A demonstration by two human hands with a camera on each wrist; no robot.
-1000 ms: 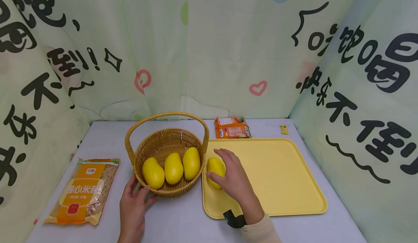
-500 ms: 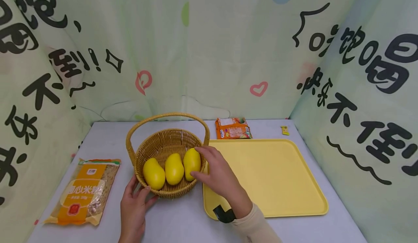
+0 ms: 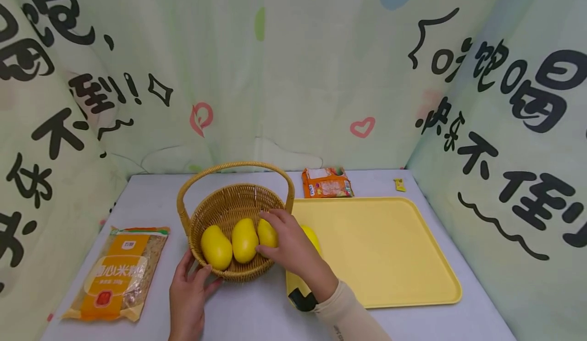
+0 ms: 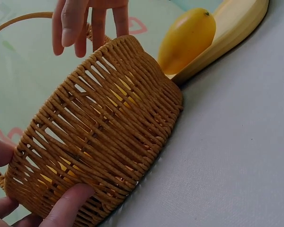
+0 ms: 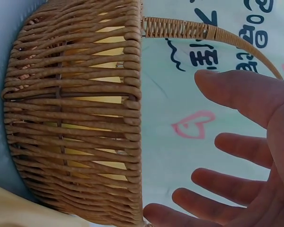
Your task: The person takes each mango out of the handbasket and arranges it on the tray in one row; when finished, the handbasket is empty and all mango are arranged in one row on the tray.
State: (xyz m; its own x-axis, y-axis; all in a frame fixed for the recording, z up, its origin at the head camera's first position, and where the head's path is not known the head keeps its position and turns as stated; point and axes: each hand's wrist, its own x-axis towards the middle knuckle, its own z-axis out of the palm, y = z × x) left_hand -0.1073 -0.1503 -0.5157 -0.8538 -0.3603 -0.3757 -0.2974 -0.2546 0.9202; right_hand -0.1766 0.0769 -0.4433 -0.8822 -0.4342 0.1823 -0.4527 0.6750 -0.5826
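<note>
Carefully, left hand (image 3: 188,297) gripping the basket (image 3: 231,203) at its near-left rim, centre your spread right hand (image 3: 291,244) over the right-rim mango (image 3: 267,235).

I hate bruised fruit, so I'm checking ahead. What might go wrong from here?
The loose mango on the yellow tray might roll if the right hand brushes it. That hand reaches over the rim of the wicker basket, so lifting the rightmost mango inside could snag. The left hand supports one side only, so a bump could shift the basket.
</note>
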